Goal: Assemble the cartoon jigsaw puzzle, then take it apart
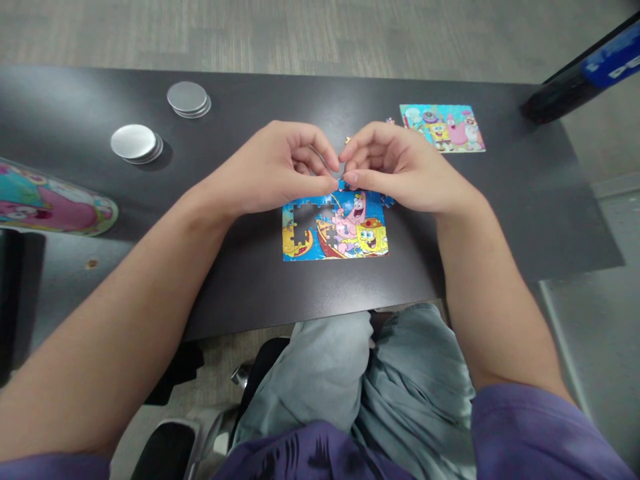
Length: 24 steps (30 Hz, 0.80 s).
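Note:
A partly assembled jigsaw puzzle [370, 207] of cartoon figures in a boat lies flat below my hands, with gaps in its left and middle parts. My left hand [285, 167] and my right hand [400, 167] meet over its far edge, fingers curled and thumbs toward each other. A small blue puzzle piece [342, 185] shows between the thumb tips, pinched by both hands; fingers hide part of it. More loose puzzle pieces [387, 201] peek out beside my right hand, partly covered by it.
A cartoon picture card [445, 128] lies at the back right of the dark table [320, 290]. Two stacks of round metal discs [134, 143] [188, 98] stand at the left. A cartoon-printed canister [55, 200] is at the left edge, a dark post [565, 93] at the right.

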Each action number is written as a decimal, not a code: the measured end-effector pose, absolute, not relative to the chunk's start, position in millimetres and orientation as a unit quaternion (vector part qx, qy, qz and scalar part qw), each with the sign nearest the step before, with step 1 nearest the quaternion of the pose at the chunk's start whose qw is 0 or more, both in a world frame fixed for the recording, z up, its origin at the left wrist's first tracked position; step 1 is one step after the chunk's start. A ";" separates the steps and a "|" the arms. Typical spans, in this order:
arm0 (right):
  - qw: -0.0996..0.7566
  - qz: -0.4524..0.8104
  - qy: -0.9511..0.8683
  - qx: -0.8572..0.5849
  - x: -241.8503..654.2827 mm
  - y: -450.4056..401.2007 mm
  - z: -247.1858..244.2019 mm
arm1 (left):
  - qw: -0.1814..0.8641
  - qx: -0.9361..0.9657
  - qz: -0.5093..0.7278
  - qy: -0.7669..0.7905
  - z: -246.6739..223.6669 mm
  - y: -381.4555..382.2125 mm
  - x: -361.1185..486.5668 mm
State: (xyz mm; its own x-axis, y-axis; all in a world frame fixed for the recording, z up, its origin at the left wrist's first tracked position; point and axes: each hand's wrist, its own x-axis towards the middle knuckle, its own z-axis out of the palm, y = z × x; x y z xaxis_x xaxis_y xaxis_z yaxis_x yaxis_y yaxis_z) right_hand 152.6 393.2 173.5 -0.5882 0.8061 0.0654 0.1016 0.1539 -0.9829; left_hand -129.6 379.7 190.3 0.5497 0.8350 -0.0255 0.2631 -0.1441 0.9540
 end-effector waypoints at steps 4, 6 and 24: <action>0.308 0.566 -0.691 -0.327 151.4 389.4 177.1 | 0.534 0.699 0.273 0.390 190.8 380.8 -131.2; 0.305 0.566 -0.693 -0.324 151.1 387.7 179.2 | 0.529 0.697 0.277 0.396 190.6 381.8 -131.7; 0.213 0.477 -0.791 -0.318 139.6 378.9 178.7 | 0.370 0.764 0.210 0.486 184.7 389.2 -138.6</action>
